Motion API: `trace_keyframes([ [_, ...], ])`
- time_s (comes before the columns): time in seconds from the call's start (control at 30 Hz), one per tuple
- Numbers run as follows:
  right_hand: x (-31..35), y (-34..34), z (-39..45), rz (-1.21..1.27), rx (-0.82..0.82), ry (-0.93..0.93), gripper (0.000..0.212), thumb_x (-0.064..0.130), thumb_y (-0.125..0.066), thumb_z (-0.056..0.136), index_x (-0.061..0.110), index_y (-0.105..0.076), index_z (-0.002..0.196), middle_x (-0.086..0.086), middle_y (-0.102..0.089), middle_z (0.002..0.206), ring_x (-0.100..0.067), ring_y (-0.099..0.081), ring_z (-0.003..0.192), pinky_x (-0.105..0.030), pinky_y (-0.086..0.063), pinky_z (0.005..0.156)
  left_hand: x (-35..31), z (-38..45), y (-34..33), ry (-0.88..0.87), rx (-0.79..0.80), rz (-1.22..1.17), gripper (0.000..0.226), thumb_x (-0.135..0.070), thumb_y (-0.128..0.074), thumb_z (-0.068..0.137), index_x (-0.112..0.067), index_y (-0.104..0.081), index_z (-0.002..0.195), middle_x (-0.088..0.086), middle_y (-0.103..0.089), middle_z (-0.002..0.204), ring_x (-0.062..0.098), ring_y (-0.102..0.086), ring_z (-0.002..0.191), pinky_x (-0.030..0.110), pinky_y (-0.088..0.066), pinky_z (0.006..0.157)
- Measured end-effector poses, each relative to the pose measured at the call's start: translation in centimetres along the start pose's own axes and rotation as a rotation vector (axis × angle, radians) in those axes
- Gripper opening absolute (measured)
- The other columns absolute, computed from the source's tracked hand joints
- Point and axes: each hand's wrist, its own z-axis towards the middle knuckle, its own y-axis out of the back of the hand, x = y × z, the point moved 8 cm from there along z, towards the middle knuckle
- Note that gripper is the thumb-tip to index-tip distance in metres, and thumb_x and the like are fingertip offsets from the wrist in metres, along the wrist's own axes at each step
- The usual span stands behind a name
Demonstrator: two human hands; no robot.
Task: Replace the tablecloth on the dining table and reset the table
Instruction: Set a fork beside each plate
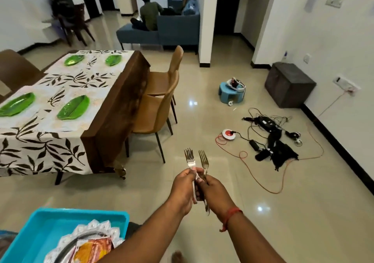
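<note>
My left hand grips a bunch of steel forks by their handles, tines up. Beside it, my right hand holds a single fork, tines up too. Both hands are over the floor, right of the dining table. A white tablecloth with a dark leaf print and a brown border covers the table. Several green leaf-shaped plates lie on it, the nearest plate by the table's right edge.
Two tan chairs stand at the table's right side. A turquoise tray with a silver-edged item sits at lower left. Cables and an orange cord lie on the floor at right, near a dark box. Someone sits on a far blue sofa.
</note>
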Motion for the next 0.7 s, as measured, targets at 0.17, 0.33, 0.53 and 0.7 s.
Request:
trace_keyframes([
  [0.17,4.1,0.4,10.7,-0.028,0.02,-0.009,0.028,0.017,-0.04,0.106,0.013,-0.067,0.111,0.003,-0.067,0.075,-0.006,-0.065,0.061,-0.016,-0.047,0.051,-5.1,9.7,0.3,0.006,-0.043,-0.038,0.029,-0.031,-0.053,0.102,-0.014,-0.075,0.095,0.023,-0.072,0.095,0.035,-0.063,0.074,0.042,-0.054,0.062],
  [0.33,10.0,-0.3,20.4,-0.023,0.041,0.015,0.03,0.016,-0.04,0.106,0.024,-0.069,0.104,-0.003,-0.073,0.082,-0.012,-0.071,0.068,-0.021,-0.053,0.06,-12.5,18.0,1.2,0.003,-0.078,-0.089,0.03,-0.033,-0.055,0.1,-0.012,-0.074,0.091,0.021,-0.068,0.084,0.027,-0.057,0.057,0.032,-0.05,0.052],
  [0.53,14.9,-5.5,33.0,-0.017,0.191,0.005,0.032,0.018,-0.041,0.106,0.011,-0.071,0.097,-0.01,-0.076,0.086,-0.025,-0.075,0.079,-0.046,-0.06,0.082,-20.8,26.7,6.3,-0.02,-0.215,-0.163,0.03,-0.031,-0.054,0.101,-0.011,-0.072,0.087,0.012,-0.069,0.072,0.024,-0.062,0.053,0.031,-0.052,0.049],
  [0.7,18.6,-12.2,44.3,-0.105,0.374,0.038,0.029,0.024,-0.043,0.105,0.02,-0.072,0.105,-0.008,-0.075,0.096,-0.024,-0.072,0.089,-0.038,-0.06,0.074,-26.8,33.3,13.5,-0.087,-0.396,-0.315,0.031,-0.03,-0.051,0.102,-0.007,-0.07,0.091,0.012,-0.075,0.087,0.027,-0.07,0.072,0.041,-0.058,0.065],
])
